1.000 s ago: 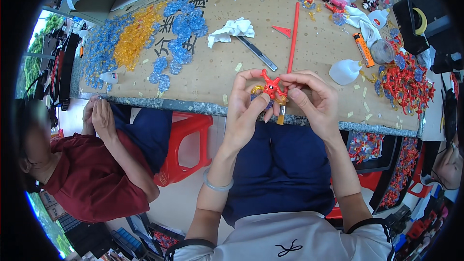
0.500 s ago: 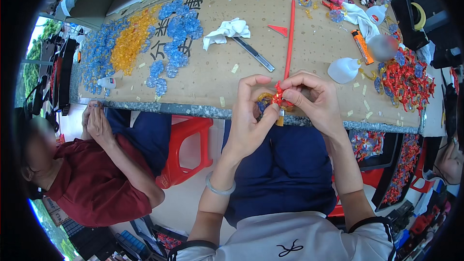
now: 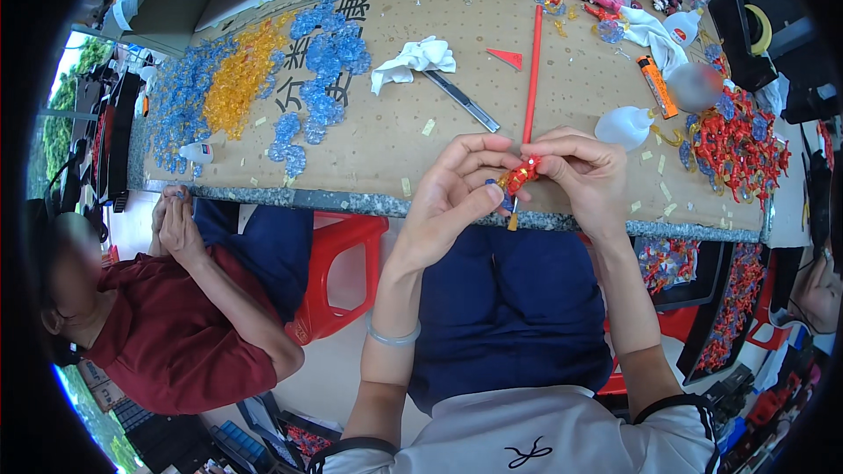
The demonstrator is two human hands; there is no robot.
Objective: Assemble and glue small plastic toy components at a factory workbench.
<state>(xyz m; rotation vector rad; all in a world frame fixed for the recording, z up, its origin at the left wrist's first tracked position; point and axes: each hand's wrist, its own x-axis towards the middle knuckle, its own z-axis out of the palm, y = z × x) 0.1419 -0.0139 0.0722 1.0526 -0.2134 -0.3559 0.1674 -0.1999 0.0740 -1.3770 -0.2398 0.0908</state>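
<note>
Above the table's near edge, a small glossy red figure-shaped ornament (image 3: 526,170) is held between my two hands. My right hand (image 3: 587,174) pinches its upper right end with thumb and fingertips. The fingers of my left hand (image 3: 452,197) close on its lower left end, where amber and dark blue bits show; how they join is partly hidden. Behind my hands lies a long red stick (image 3: 533,79), pointing away from me. A tan bristle tip (image 3: 513,222) shows below my hands, seemingly the same brush, its middle hidden.
A cutter knife (image 3: 461,101) and crumpled white tissue (image 3: 413,63) lie ahead. Blue (image 3: 320,105) and amber pieces (image 3: 237,79) cover the left. A white squeeze bottle (image 3: 625,127), orange tube (image 3: 658,88) and heap of red ornaments (image 3: 742,154) are right. A co-worker (image 3: 189,325) sits left.
My hands have turned the red ornament to a more slanted position, and my right hand has shifted slightly right. My left fingers have opened out somewhat. The red stick has tilted slightly.
</note>
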